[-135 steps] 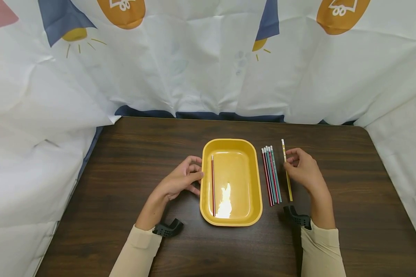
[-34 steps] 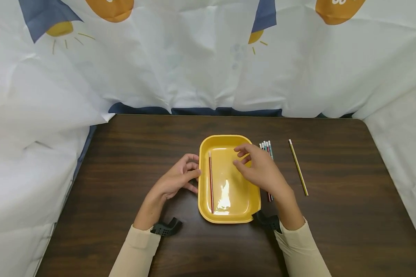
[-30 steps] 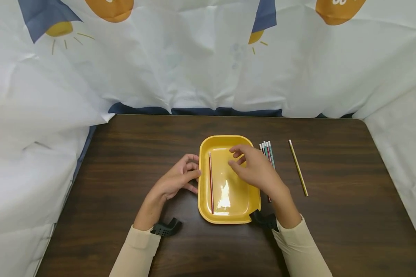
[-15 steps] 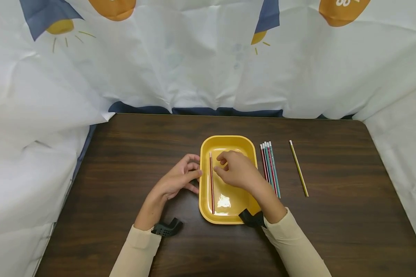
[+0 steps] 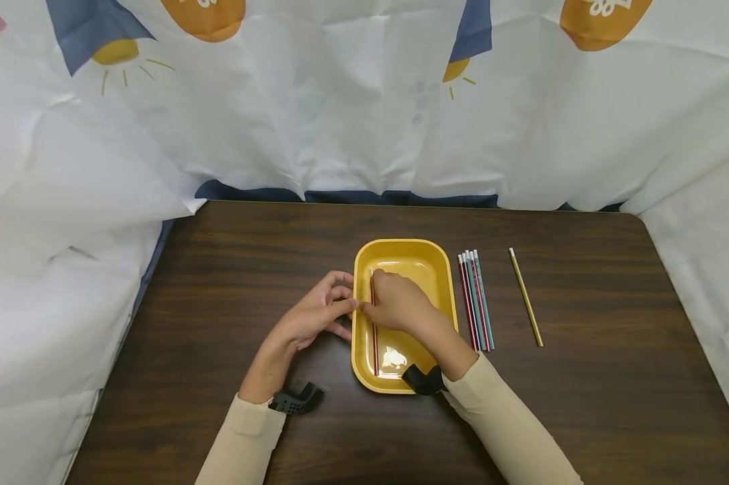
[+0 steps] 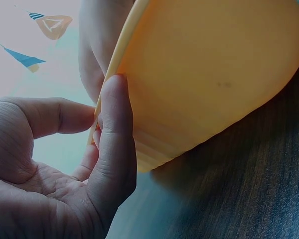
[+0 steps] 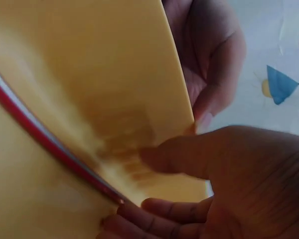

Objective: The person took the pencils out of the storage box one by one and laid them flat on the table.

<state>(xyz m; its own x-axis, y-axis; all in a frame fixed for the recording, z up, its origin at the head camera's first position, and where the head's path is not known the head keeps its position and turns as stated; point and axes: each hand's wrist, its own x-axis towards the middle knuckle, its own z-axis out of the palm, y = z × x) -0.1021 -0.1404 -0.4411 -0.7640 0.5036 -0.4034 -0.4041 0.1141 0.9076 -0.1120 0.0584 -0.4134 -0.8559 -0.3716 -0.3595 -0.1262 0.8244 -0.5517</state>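
Observation:
A yellow tray (image 5: 425, 250) lies on the table with one red pencil (image 5: 375, 350) along its left side. My left hand (image 5: 306, 313) holds the tray's left rim, thumb and fingers on either side of it in the left wrist view. Inside the tray, my right hand (image 5: 401, 303) is over the upper part of that pencil. In the right wrist view the pencil (image 7: 50, 142) shows a pale stripe, and the fingertips (image 7: 134, 214) of my right hand are at its end. The thumb stands apart from the pencil, near the tray wall.
Several red, dark and teal pencils (image 5: 476, 303) lie side by side just right of the tray. Farther right, a yellow pencil (image 5: 526, 298) lies slightly slanted by itself. A white patterned curtain (image 5: 364, 121) hangs behind the dark wooden table (image 5: 249, 249).
My right hand has let go of the yellow pencil, leaving it on the table, and moved left into the tray to the red pencil. My left hand stays at the tray's rim.

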